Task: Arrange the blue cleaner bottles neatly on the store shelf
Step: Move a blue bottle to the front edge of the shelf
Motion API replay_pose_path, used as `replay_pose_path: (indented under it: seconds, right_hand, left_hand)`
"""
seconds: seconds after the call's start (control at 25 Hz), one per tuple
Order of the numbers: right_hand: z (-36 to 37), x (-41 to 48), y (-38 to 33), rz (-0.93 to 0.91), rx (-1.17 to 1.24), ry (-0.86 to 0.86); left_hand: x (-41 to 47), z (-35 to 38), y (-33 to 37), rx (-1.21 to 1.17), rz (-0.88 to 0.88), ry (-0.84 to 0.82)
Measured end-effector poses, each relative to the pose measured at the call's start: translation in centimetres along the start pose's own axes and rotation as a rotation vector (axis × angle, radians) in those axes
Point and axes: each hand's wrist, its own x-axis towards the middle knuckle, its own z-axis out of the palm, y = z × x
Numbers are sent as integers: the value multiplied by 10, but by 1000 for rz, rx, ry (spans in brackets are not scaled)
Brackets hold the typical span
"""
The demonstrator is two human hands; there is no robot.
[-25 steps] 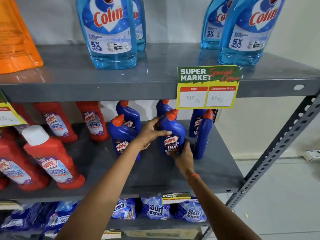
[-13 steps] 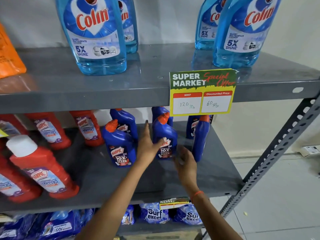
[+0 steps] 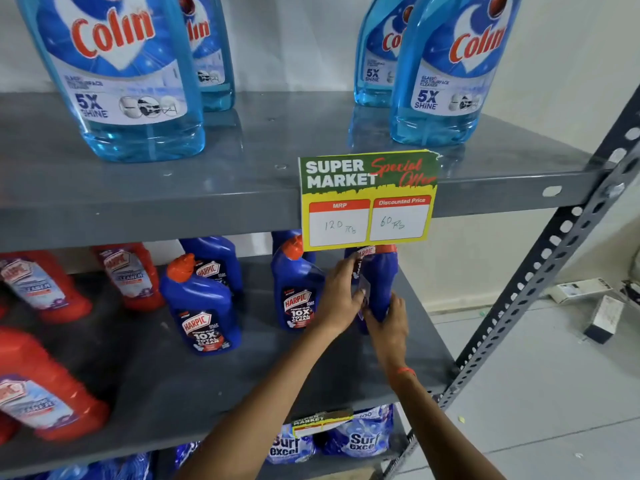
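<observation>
You are gripping the rightmost bottle (image 3: 381, 282) with left hand (image 3: 341, 299) and right hand (image 3: 388, 322) both; next, turning its label frontward.

Price card (image 3: 367, 202) hides bottle caps.

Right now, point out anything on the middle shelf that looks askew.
The rightmost blue Harpic bottle is turned edge-on, label facing sideways, while the two front bottles beside it face forward. Both hands, left and right, grip it.
</observation>
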Motion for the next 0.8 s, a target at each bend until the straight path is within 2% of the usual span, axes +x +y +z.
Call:
replay_pose_path:
  seconds: [0.12,0.24,0.28,0.36,0.52,0.6,0.68,0.8]
  right_hand:
    - [-19,-1,7,7,96,-70]
    - [-37,10,2,-23,64,-196]
    - [-44,14,0,-50,64,-230]
    - [-53,18,-5,-93,78,-252]
    - [-37,14,-9,-169,-133,-250]
    - [-29,7,-7,-133,-82,-245]
    - [-38,6,-3,-111,91,-235]
    - [-59,14,-2,-135,121,-269]
  left_hand:
    - [21,-1,3,-171,-57,-218]
    - [38,-15,21,-221,-121,-334]
    - [41,-16,27,-235,-120,-326]
    - [42,-9,33,-220,-109,-168]
    - [29,33,40,-60,-238,408]
    - [19,46,45,25,-222,496]
    - [15,42,46,-83,-178,386]
    - [21,10,35,-535,-259,-81]
